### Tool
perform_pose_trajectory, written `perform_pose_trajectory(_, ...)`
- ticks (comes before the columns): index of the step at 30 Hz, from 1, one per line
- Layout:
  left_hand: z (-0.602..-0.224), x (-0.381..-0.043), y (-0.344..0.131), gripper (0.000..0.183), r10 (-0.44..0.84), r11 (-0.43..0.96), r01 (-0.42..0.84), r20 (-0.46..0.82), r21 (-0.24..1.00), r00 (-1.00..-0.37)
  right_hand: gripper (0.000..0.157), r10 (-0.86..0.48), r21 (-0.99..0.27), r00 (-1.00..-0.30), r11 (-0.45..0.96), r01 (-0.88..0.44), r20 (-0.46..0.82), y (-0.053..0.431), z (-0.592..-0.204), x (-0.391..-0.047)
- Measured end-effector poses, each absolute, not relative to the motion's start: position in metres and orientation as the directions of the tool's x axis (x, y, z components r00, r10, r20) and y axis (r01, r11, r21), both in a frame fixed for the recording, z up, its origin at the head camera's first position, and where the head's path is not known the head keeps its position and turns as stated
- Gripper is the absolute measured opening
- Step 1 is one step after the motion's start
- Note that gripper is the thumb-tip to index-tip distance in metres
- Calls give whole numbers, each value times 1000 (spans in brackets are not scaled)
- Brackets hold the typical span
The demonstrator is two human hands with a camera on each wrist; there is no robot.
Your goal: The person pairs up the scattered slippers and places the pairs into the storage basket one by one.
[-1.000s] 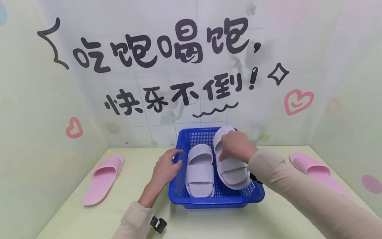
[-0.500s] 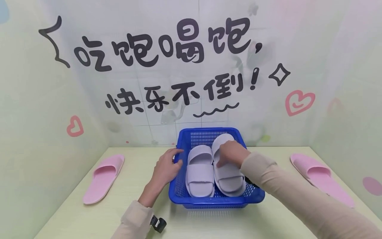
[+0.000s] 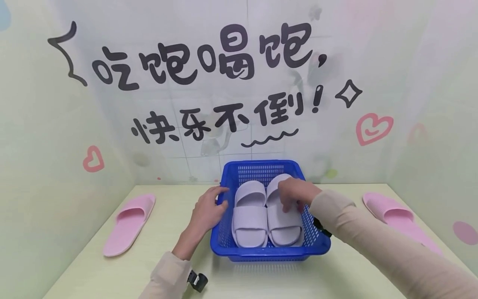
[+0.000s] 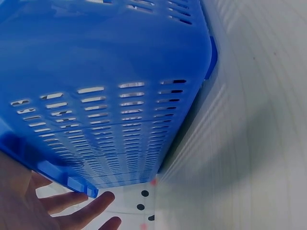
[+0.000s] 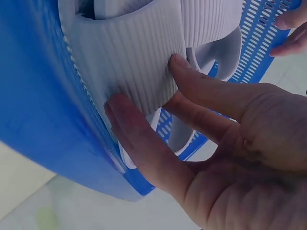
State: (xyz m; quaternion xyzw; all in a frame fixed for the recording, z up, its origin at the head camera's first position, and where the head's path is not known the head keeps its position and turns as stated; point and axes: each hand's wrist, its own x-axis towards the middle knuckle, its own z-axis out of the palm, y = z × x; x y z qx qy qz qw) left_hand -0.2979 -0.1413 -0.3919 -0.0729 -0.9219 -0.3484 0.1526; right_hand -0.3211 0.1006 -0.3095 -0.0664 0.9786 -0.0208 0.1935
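Two pale lavender slippers with ribbed straps lie side by side in a blue plastic basket (image 3: 270,251). On the right slipper (image 3: 284,234), my right hand (image 3: 298,192) grips the strap, the thumb at one side and fingers at the other in the right wrist view. The left slipper (image 3: 250,218) lies flat beside it, toes toward me. My left hand (image 3: 210,209) touches the basket's left rim with fingers spread and relaxed; in the left wrist view its fingers extend past the rim. The right hand hides part of the right slipper.
A pink slipper (image 3: 129,224) lies on the pale table (image 3: 168,249) at the left, and another pink slipper (image 3: 401,220) at the right, partly behind my right sleeve (image 3: 377,236). A printed wall (image 3: 205,166) stands just behind the basket.
The right lavender slipper has come down into the basket and straightened, now level with the left one. My right hand moved down with it, then slightly right. My left hand has stayed put.
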Motion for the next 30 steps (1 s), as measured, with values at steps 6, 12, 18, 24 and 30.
perform_pose_trajectory(6,-393,-298,-140,38,33,740,248,335,626,-942,20,-134,-58,-899,991,-120,-418,104,-313,-327)
perform_pose_trajectory(12,-392,-299,-140,39,38,732,255,337,632,-941,18,-116,-64,-889,993,-97,-443,106,-314,-329)
perform_pose_trajectory(18,-389,-297,-140,39,31,735,243,327,633,-945,21,-124,-92,-892,991,-93,-435,106,-315,-330)
perform_pose_trajectory(24,-387,-297,-140,39,42,753,242,322,612,-946,29,-150,-189,-904,979,-78,-400,113,-314,-328)
perform_pose_trajectory(30,-386,-296,-141,35,50,804,212,292,556,-955,26,-235,-251,-927,954,-162,-294,125,-307,-324)
